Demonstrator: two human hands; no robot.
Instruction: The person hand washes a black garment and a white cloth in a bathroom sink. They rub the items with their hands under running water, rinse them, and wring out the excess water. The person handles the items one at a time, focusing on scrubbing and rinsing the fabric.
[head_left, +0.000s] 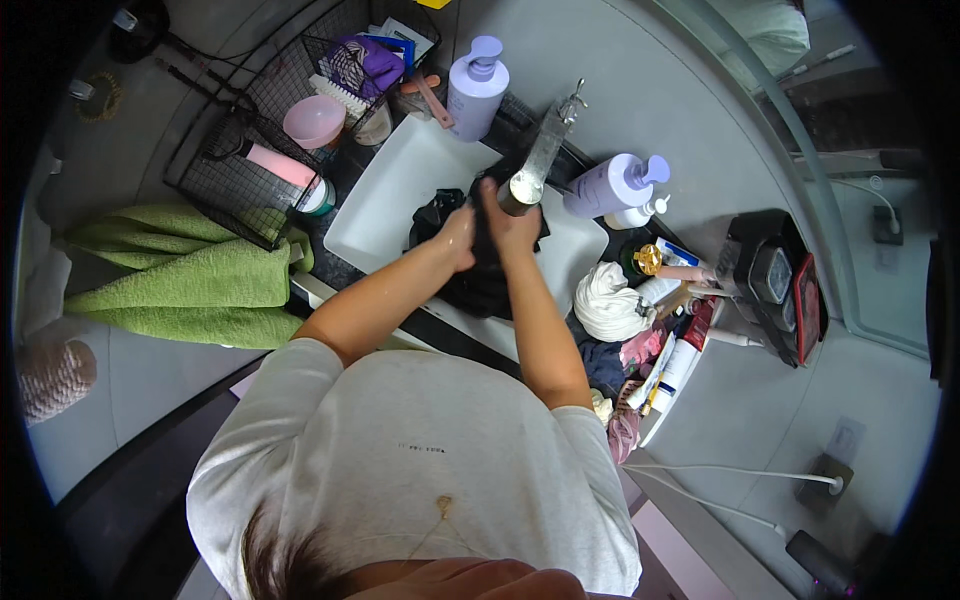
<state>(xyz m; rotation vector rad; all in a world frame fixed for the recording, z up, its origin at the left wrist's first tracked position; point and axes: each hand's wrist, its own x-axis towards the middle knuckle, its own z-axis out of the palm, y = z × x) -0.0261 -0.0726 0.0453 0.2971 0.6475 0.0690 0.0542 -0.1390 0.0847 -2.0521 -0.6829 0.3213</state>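
Note:
A dark cloth (484, 281) is bunched up in the white rectangular washbasin (390, 180). My left hand (456, 238) grips it from the left side, with wet skin near the wrist. From the other side my right hand (514, 225) is closed on the same cloth, directly under the spout of the metal faucet (534, 165). The spout hides part of my right hand. Another fold of the black cloth (439, 214) lies against the basin floor at the left.
Lavender pump bottles (478, 94) (611, 184) flank the faucet. Left of the basin are a wire basket (225, 161), a pink bowl (315, 121) and a hanging green towel (195, 281). At the right sit a white hair towel (611, 304), tubes (673, 375) and a black case (772, 277).

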